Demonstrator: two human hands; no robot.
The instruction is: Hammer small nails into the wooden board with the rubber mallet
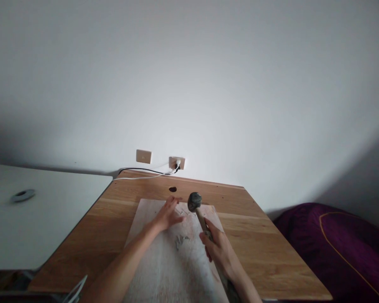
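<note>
My right hand is wrapped round the handle of a hammer, whose dark rounded head is raised over the far part of a pale wooden board. My left hand is over the board's far left part, thumb and fingers apart, with no object visible in it. Close to its fingertips, a few thin nails show in a row near the board's far edge; the hammer head partly covers that row. Between my hands, a small pile of loose nails lies on the board.
The board rests on a wooden table against a white wall. Cables run from a wall socket along the table's back edge, near a round hole. A white table with a ring-shaped object stands left; purple fabric lies right.
</note>
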